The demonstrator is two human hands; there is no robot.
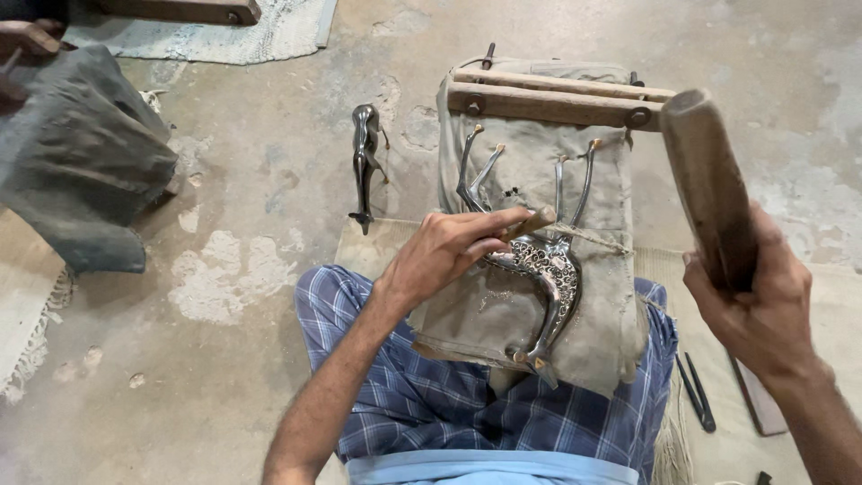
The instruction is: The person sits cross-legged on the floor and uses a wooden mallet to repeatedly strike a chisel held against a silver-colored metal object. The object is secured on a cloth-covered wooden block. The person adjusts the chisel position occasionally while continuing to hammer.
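Note:
A shiny metal deer figure [548, 269] with a punched, dotted body lies on a grey cloth-covered work stand [575, 350], tied down with string. My left hand [449, 251] is shut on a small wooden-handled punch [532, 222], its tip pressed against the figure's body. My right hand [759, 305] grips a thick wooden mallet [709, 180], raised to the right of the stand. The figure's legs point up toward a pair of wooden bars [557, 99] bolted across the top of the stand.
A second dark metal animal figure [365, 162] stands on the concrete floor left of the stand. Another person's hand [27, 40] and dark clothing [81, 162] sit at upper left. Black tongs [696, 395] lie on a mat at lower right. My legs wear blue checked cloth [404, 395].

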